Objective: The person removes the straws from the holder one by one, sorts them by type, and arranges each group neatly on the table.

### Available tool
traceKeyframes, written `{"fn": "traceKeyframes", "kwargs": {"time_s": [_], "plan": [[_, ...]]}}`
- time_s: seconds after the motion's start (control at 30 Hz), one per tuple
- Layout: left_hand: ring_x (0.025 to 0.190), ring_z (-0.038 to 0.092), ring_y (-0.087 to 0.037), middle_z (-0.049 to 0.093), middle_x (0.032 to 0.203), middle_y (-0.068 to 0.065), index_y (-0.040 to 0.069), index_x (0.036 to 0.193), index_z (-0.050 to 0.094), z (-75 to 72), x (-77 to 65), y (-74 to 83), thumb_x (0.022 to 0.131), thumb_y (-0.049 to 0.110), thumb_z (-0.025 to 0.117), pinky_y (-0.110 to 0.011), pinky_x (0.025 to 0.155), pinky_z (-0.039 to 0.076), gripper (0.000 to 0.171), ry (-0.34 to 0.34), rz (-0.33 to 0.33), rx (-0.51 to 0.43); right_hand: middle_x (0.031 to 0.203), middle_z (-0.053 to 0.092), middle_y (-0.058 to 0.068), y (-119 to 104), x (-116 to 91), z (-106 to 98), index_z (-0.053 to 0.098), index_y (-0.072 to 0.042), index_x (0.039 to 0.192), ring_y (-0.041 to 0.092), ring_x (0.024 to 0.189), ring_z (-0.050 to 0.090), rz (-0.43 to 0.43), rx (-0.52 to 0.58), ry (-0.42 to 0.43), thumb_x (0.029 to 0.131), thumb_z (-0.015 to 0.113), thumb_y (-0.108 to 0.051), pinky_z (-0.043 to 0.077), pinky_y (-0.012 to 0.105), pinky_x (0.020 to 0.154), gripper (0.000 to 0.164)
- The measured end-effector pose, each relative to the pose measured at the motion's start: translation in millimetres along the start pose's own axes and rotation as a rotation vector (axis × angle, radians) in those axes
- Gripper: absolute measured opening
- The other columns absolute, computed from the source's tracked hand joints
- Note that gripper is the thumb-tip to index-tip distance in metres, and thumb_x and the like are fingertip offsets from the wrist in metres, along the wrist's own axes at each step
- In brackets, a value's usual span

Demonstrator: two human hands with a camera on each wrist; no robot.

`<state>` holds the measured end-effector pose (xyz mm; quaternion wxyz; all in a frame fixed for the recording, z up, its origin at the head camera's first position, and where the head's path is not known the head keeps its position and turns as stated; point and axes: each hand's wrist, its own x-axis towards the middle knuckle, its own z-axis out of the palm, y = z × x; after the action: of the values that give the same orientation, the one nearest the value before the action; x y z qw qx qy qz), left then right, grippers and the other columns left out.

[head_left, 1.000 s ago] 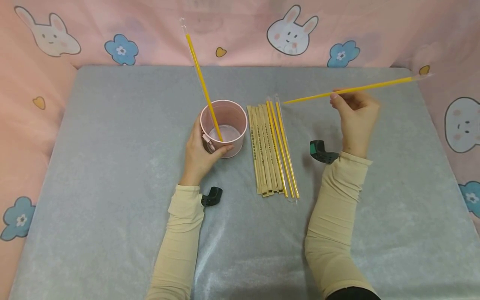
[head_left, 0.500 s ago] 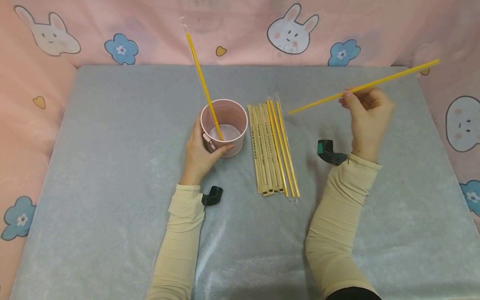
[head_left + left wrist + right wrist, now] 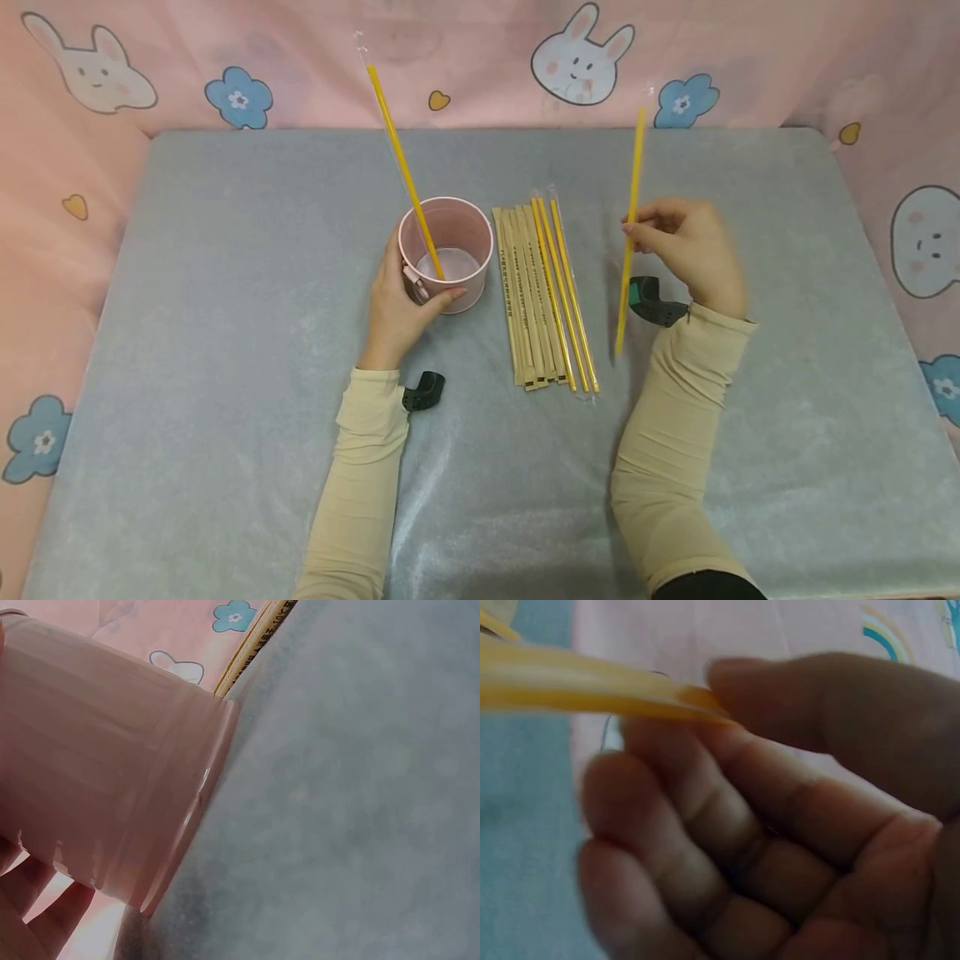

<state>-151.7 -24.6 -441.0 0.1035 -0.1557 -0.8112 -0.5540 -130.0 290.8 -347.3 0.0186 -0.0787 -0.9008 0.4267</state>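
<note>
My left hand [image 3: 397, 312] grips a pink cup [image 3: 477, 287] from its left side, thumb along the front. In the left wrist view the cup [image 3: 97, 750] fills the left half, with its base close to the grey surface. One yellow straw [image 3: 401, 158] in a clear wrapper leans in the cup, its upper end pointing back left. My right hand [image 3: 690, 246] pinches another wrapped yellow straw [image 3: 635, 179] between thumb and fingers, raised above the table and nearly lined up front to back. Up close in the right wrist view, that straw [image 3: 577, 679] is blurred at the fingertips.
Between the hands lies a row of several brown paper-wrapped sticks [image 3: 527, 300]. Beside them on the right are several yellow straws [image 3: 573, 308] in clear wrappers. A grey cloth [image 3: 225, 333] covers the table, and a pink patterned curtain [image 3: 487, 67] surrounds its back and sides.
The straw in my right hand has swung from slanting toward the back right to nearly front-to-back. That hand first shifted right, then came back left and nearer. The left hand and cup stay put.
</note>
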Motion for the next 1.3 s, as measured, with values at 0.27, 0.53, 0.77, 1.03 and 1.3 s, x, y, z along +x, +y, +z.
{"fn": "traceKeyframes", "kwargs": {"time_s": [0.27, 0.53, 0.77, 1.03, 1.3], "plan": [[0.125, 0.044, -0.021, 0.045, 0.139, -0.013, 0.005, 0.147, 0.028, -0.6, -0.5, 0.7, 0.066, 0.023, 0.087, -0.032, 0.104, 0.034, 0.102, -0.005, -0.013, 0.019, 0.077, 0.066, 0.004, 17.7, 15.3, 14.6, 0.066, 0.008, 0.101, 0.015, 0.067, 0.061, 0.046, -0.017, -0.206, 0.088, 0.066, -0.016, 0.05, 0.024, 0.062, 0.027], [0.126, 0.044, -0.023, 0.044, 0.14, -0.016, 0.002, 0.146, 0.029, -0.3, -0.2, 1.8, 0.064, 0.021, 0.088, -0.032, 0.105, 0.033, 0.103, -0.002, -0.007, 0.008, 0.072, 0.066, 0.002, 34.0, 24.1, 29.6, 0.065, 0.01, 0.102, 0.014, 0.064, 0.061, 0.11, 0.119, -0.274, 0.088, 0.068, -0.014, 0.054, 0.027, 0.062, 0.028], [0.125, 0.044, -0.023, 0.045, 0.139, -0.014, 0.003, 0.146, 0.029, -0.7, -0.5, 1.9, 0.065, 0.022, 0.088, -0.032, 0.105, 0.034, 0.102, 0.0, -0.012, 0.009, 0.073, 0.068, 0.006, 38.4, 27.4, 36.6, 0.066, 0.012, 0.1, 0.013, 0.061, 0.062, 0.116, 0.1, -0.314, 0.09, 0.064, -0.009, 0.054, 0.027, 0.06, 0.024], [0.125, 0.044, -0.021, 0.045, 0.139, -0.014, 0.004, 0.146, 0.029, -0.3, -0.2, 1.6, 0.065, 0.021, 0.088, -0.032, 0.104, 0.034, 0.102, 0.001, -0.012, 0.011, 0.075, 0.068, 0.008, 42.2, 29.2, 40.2, 0.067, 0.01, 0.097, 0.014, 0.064, 0.064, 0.152, 0.044, -0.373, 0.09, 0.064, -0.012, 0.055, 0.028, 0.061, 0.023], [0.124, 0.044, -0.021, 0.045, 0.139, -0.013, 0.004, 0.146, 0.03, -0.7, -0.1, 0.3, 0.065, 0.021, 0.088, -0.032, 0.104, 0.034, 0.101, 0.0, 0.0, 0.011, 0.071, 0.067, 0.007, 42.6, 29.6, 42.9, 0.068, 0.011, 0.093, 0.015, 0.061, 0.063, 0.166, 0.052, -0.391, 0.09, 0.064, -0.01, 0.054, 0.028, 0.06, 0.021]]}}
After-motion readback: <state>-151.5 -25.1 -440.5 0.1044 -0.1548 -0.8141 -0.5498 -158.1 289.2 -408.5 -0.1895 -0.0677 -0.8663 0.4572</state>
